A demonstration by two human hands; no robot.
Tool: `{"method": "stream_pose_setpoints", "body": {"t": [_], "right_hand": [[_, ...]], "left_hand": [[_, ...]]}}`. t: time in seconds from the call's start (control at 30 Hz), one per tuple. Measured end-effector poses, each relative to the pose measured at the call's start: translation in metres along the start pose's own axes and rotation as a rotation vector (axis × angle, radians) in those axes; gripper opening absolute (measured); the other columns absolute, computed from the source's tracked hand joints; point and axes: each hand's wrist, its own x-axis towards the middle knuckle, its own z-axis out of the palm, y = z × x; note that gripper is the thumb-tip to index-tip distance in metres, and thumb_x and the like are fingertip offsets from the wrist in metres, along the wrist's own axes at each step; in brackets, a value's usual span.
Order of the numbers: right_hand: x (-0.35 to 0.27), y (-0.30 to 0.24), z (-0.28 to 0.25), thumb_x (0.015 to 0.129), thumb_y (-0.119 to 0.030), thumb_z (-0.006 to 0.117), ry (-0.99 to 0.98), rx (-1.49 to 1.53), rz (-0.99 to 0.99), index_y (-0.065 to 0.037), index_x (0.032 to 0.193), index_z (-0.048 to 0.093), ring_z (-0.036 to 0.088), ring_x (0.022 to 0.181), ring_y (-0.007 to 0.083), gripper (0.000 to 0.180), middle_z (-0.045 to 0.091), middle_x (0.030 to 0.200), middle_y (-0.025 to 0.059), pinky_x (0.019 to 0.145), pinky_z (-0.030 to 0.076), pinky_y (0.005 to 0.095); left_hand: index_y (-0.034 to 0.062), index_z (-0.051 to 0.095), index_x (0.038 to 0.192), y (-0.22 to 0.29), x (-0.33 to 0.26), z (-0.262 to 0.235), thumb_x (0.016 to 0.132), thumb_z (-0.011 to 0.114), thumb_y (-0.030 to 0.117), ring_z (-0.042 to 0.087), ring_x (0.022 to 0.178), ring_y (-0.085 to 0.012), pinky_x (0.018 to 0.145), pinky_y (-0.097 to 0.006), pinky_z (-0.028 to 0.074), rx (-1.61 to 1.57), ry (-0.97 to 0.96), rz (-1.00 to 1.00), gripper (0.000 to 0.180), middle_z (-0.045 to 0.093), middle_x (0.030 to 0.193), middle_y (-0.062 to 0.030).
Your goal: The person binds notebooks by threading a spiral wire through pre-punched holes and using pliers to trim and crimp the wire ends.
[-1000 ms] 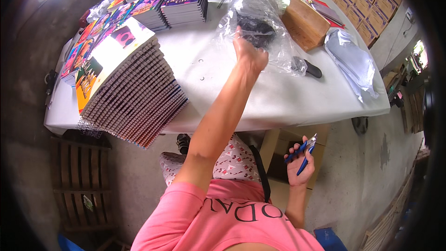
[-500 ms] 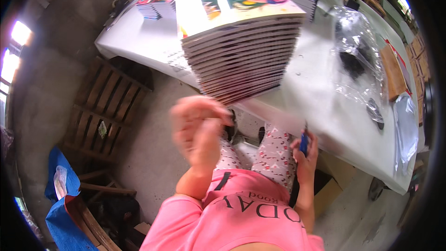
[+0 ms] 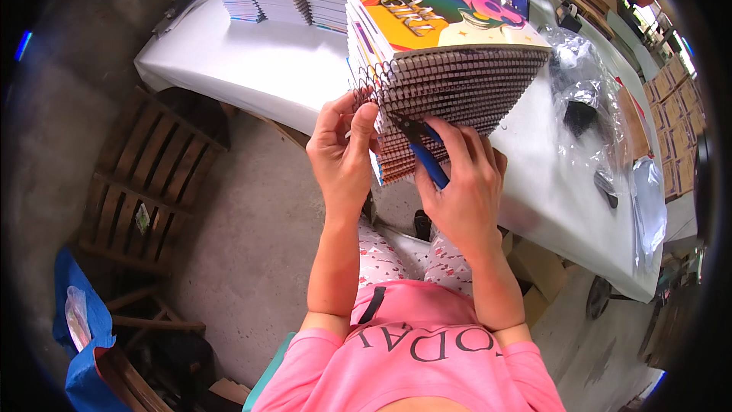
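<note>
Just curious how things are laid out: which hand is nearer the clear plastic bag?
Right. The right hand, holding blue-handled cutters, is left of the clear plastic bag; the left hand is farther left, at the notebook stack.

The person wore a pink shirt (image 3: pixel 450 385) with short sleeves (image 3: pixel 530 366) and big dark lettering (image 3: pixel 427 345) across the front. Below I saw pale trousers (image 3: pixel 378 256) with small reddish prints, a black strip (image 3: pixel 371 304) left of the waist, and, farther off, a dark shoe (image 3: pixel 422 223).
</note>
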Motion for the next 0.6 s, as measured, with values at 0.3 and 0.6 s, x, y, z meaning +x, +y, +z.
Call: {"method": "stream_pose_setpoints", "body": {"t": [0.3,0.6], "right_hand": [[0.005,-0.009,0.007,0.066,-0.020,0.070,0.050,-0.030,0.008,-0.014,0.109,0.056,0.057,0.079,0.0257,0.045,0.057,0.087,0.0046,0.071,0.042,0.0408],[0.002,0.005,0.009,0.066,-0.012,0.069,0.003,0.026,0.037,-0.013,0.103,0.058,0.060,0.074,0.0266,0.039,0.057,0.081,0.0063,0.068,0.048,0.0387]], "left_hand": [[-0.0056,0.062,0.101,-0.004,0.003,-0.002,0.087,0.062,0.015,0.052,0.056,-0.0069,0.050,-0.019,0.045,0.014,-0.027,0.037,0.025,0.060,0.077,-0.0047],[-0.0033,0.062,0.097,-0.002,0.002,0.002,0.088,0.061,0.021,0.048,0.055,-0.0052,0.047,-0.019,0.040,0.057,0.006,0.029,0.026,0.060,0.074,-0.0048]]}}
